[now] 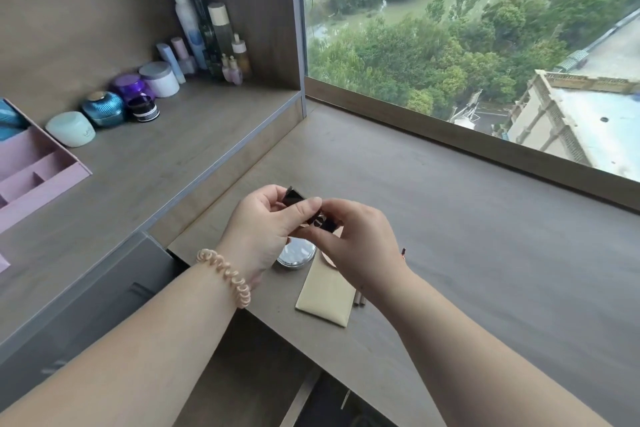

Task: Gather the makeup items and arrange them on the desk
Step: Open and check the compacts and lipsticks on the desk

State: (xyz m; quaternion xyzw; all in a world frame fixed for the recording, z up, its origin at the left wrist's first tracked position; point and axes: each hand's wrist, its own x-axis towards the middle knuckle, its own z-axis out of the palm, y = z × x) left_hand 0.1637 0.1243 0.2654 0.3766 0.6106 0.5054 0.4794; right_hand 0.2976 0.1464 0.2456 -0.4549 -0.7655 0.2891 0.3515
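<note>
At the far left edge of the frame, a lilac compartmented organiser tray point(41, 170) rests on the raised wooden shelf point(145, 163), its visible compartments open-topped. To its right, along the shelf's back wall, a row of cosmetic jars runs toward the upper centre: a pale mint jar point(71, 128), a ribbed teal jar point(103, 108), a small black jar point(143, 109) just in front of a purple jar point(130, 85), and a white jar with a grey lid point(160, 79). Beyond these, in the shelf corner, a cluster of tall bottles and small dropper bottles point(211, 38) stands upright. Below the shelf, at lower left, a grey drawer front point(86, 315) projects forward. At centre frame, above the lower desk surface point(467, 236), the left hand point(258, 229), its wrist ringed by a peach spiral hair tie point(227, 276), and the right hand point(360, 246) meet around a small dark makeup case point(304, 210); the left thumb and fingers pinch its upper end while the right fingertips grip its lower end, so both hands are closed on it and it is held clear of the desk. Directly beneath the hands, lying on the desk, are a round silver-rimmed compact point(296, 255), partly hidden, a flat beige pouch point(327, 291) beside it, and two slim pencil ends point(359, 300) showing at the pouch's right edge. Across the right and upper right of the frame, a large window point(450, 28) overlooks trees and a building roof.
</note>
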